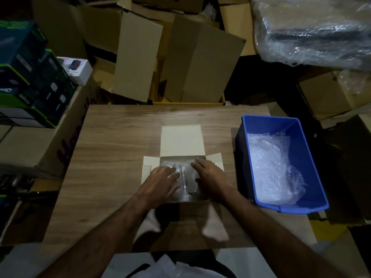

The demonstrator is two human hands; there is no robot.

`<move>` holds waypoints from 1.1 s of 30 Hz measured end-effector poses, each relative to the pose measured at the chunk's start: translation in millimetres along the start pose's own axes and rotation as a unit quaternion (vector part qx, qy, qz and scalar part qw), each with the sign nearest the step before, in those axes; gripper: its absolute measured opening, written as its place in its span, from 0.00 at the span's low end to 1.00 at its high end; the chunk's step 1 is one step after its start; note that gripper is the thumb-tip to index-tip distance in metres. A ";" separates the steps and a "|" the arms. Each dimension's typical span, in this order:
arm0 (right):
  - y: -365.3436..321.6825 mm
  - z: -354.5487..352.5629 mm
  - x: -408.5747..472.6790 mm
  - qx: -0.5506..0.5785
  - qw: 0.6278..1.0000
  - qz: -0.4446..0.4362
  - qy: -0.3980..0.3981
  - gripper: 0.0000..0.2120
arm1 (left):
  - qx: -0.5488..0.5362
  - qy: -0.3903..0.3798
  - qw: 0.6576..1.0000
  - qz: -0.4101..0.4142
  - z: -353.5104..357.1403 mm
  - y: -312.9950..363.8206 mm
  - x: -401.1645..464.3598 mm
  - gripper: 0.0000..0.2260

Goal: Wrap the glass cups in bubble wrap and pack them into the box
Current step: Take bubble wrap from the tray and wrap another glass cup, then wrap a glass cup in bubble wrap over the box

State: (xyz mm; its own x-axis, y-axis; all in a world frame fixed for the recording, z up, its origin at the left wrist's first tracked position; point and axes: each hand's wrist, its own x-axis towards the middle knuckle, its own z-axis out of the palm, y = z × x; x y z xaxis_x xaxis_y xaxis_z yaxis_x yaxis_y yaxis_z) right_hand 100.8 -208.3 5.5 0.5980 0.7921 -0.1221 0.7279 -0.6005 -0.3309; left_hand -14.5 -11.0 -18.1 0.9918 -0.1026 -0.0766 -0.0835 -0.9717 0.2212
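Glass cup (pixel 181 178): lies on its side in the middle of the box, partly bare, with bubble wrap around and under it; how much of it is covered is hard to tell in the dim light.
Long axis: runs 12 to 6 o'clock, mouth end seemingly toward 12.
Box (pixel 181 143): open on the desk (pixel 112 141), lid flap laid back toward 12 o'clock, side flaps spread at 3 and 9.
Left hand (pixel 162 182): at the cup's 9 o'clock, fingers straight and flat, pressing the wrap just beside the glass; grips nothing.
Right hand (pixel 209 177): at the cup's 3 o'clock, fingers likewise extended and laid flat on the wrap, grasping nothing.
Nearer hand: left, its fingertips touching or nearly touching the cup; the right sits slightly farther off.
Coming move, as a judgement: tucking the wrap inward over the cup from both sides, across its long axis.
Blue bin (pixel 301 157): at 3 o'clock from the box, holding loose bubble wrap (pixel 271 167).
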 end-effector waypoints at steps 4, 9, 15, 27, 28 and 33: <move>9.9 -14.9 -16.3 -0.020 0.996 0.005 0.083 0.31 | -0.026 0.059 0.998 -0.020 -12.5 15.1 8.7 0.23; 36.7 -46.5 -41.6 -0.003 0.984 0.064 0.168 0.28 | -0.031 0.126 0.991 0.005 -33.5 63.8 52.6 0.24; 95.4 -64.3 -85.9 0.010 0.971 0.135 0.199 0.28 | -0.082 0.141 0.986 0.038 -26.7 124.2 105.2 0.24; 216.8 -38.5 -129.0 -0.066 0.970 0.208 -0.104 0.47 | -0.097 0.026 0.994 -0.033 4.2 208.8 191.9 0.34; 221.7 -34.7 -122.8 -0.072 0.971 0.198 -0.117 0.46 | -0.083 0.023 0.996 -0.035 8.8 208.6 193.7 0.32; 237.5 -22.5 -98.5 -0.042 0.981 0.136 -0.128 0.26 | -0.073 0.014 0.996 -0.053 18.3 207.7 197.4 0.29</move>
State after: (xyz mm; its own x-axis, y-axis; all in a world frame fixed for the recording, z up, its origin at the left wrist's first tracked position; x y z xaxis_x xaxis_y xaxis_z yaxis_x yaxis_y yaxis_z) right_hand 222.4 -431.5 -40.0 0.6784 0.5955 -0.4303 0.5836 -0.7926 -0.1768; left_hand 162.2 -237.0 -5.1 0.9968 0.0062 -0.0797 0.0340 -0.9352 0.3525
